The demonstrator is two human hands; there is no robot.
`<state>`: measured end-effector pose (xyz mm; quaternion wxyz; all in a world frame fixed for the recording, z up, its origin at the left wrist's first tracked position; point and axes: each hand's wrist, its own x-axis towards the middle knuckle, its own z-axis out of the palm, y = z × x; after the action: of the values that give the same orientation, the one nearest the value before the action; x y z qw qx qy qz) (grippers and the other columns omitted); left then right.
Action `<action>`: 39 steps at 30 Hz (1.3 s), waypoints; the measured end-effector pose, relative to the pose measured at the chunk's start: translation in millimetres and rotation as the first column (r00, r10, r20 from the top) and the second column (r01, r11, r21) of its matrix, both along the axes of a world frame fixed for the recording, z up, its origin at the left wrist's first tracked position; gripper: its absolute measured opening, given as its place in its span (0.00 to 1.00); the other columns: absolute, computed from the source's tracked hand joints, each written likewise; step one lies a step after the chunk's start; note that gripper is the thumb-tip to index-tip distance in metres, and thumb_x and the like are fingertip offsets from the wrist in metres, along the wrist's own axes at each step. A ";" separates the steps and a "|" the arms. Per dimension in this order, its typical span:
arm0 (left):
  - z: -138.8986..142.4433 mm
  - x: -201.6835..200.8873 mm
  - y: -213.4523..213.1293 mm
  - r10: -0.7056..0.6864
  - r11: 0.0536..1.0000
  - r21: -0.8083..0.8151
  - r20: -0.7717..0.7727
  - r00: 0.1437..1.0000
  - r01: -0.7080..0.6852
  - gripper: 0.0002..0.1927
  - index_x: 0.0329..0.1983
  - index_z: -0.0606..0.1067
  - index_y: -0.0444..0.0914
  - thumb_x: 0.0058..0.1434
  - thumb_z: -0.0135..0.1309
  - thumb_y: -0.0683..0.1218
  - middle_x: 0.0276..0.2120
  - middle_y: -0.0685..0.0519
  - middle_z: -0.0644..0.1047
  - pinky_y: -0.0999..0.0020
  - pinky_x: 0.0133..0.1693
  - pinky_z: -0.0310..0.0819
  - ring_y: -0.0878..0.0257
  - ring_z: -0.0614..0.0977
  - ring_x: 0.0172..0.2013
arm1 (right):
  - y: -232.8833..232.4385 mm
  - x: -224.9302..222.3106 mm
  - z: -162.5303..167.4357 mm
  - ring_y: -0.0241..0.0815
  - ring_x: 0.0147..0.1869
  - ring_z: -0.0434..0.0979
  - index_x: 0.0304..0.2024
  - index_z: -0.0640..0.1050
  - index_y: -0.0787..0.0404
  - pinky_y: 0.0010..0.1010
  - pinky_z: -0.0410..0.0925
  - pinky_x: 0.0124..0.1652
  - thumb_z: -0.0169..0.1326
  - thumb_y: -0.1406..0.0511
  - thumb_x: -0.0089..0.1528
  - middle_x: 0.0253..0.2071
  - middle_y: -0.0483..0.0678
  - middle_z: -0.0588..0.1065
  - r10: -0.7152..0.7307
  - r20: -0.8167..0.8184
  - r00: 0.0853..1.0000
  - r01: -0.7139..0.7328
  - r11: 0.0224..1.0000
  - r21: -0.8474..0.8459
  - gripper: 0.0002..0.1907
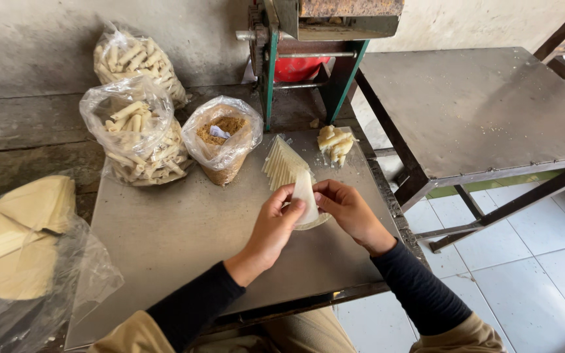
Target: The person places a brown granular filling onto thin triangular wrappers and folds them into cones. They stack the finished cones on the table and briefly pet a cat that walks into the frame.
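Your left hand [277, 219] and right hand [346, 210] meet over the middle of the grey metal bench [165, 242], and both pinch one thin, pale, wedge-shaped pastry sheet [306, 196] between thumb and fingers. You hold it lifted just off the bench, its long axis running roughly away from you, the narrower end pointing toward the far edge. Gripping it from both sides looks like a way to keep so thin a sheet from flopping or tearing.

Just beyond your fingers sits the fanned stack of pale triangular sheets [282, 163], standing on edge and close enough that you can likely pick one without stretching. To its right lies a small heap of pale rolled pastry sticks [335, 142].

On your left, a clear plastic bag of brown crumbly filling [223, 138] stands open at the top, near the stack. Further left are two clear plastic bags of rolled sticks [140, 140], one behind the other. At your near left lies a clear bag of large pale folded sheets [24, 235].
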<state>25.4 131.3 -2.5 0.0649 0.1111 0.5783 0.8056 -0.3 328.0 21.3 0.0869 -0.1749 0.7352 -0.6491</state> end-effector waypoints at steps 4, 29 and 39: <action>-3.3 -5.3 7.5 0.062 0.878 -0.455 -0.197 0.978 -0.147 0.22 0.63 0.67 0.34 0.67 0.54 0.44 0.47 0.52 0.76 0.68 0.45 0.81 0.66 0.80 0.45 | 4.3 -17.2 -7.5 0.34 0.41 0.74 0.52 0.77 0.69 0.29 0.70 0.42 0.52 0.64 0.72 0.41 0.48 0.78 -0.043 0.071 0.997 0.041 0.999 0.030 0.13; 0.0 -0.8 7.2 0.123 0.652 -0.673 -0.360 0.925 -0.349 0.37 0.63 0.62 0.38 0.53 0.66 0.41 0.46 0.44 0.73 0.59 0.42 0.76 0.51 0.80 0.44 | 2.2 3.4 5.7 0.50 0.33 0.82 0.43 0.80 0.62 0.37 0.73 0.36 0.62 0.65 0.57 0.30 0.54 0.80 -0.121 -0.406 0.906 0.345 0.766 0.542 0.12; 5.4 -3.4 7.1 0.096 0.644 -0.693 -0.345 0.934 -0.322 0.35 0.62 0.62 0.37 0.54 0.65 0.42 0.45 0.44 0.73 0.61 0.39 0.78 0.54 0.81 0.40 | 2.7 5.9 5.2 0.53 0.35 0.81 0.41 0.79 0.63 0.39 0.72 0.37 0.61 0.66 0.58 0.31 0.54 0.79 -0.113 -0.474 0.873 0.385 0.756 0.529 0.11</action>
<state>22.0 138.4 2.9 -0.0717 0.1182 0.8665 0.4796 5.6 330.6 26.5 -0.1086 -0.1687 0.9220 -0.3311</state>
